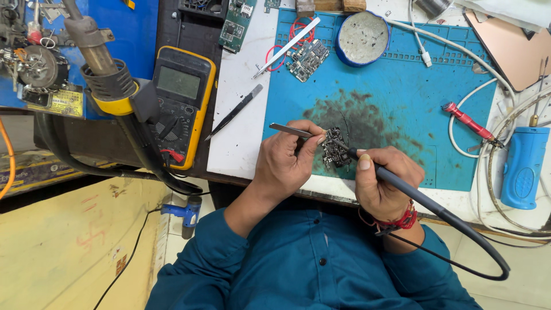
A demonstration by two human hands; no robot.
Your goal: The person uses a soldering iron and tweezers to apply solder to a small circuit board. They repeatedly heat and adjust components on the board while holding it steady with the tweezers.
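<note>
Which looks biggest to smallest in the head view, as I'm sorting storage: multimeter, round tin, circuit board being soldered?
1. Yellow multimeter
2. Round blue tin
3. Small circuit board at the hands, partly hidden

All lie at similar depth, so the order seems safe.

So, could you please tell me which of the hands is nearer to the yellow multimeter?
The left hand, holding tweezers at the small circuit board, is nearer the yellow multimeter. The right hand, gripping the soldering iron, is beyond the board.
</note>
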